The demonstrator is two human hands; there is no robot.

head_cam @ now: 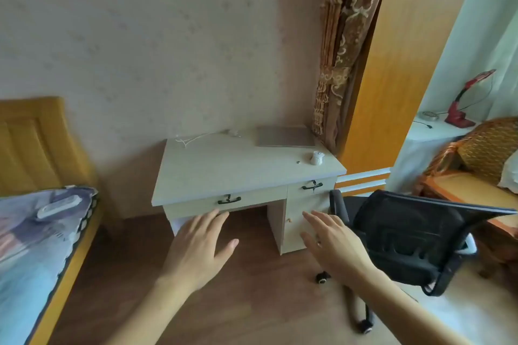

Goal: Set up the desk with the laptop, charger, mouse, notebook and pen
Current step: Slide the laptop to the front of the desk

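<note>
A pale wooden desk [224, 171] stands against the wall. A closed grey laptop [286, 136] lies flat at its back right corner. A white charger cable [201, 137] trails along the back edge to the left of the laptop. A white mouse [316, 158] sits near the right edge, with a small dark item [298, 161] beside it. My left hand [199, 246] and my right hand [333, 244] are stretched out in front of the desk, fingers straight, holding nothing. No notebook or pen is in view.
A black mesh office chair [414, 235] stands to the right of the desk, turned away. A bed [36, 238] with a white remote [59, 206] fills the left. A wicker chair [476, 165] and a red lamp [465, 103] are at the far right.
</note>
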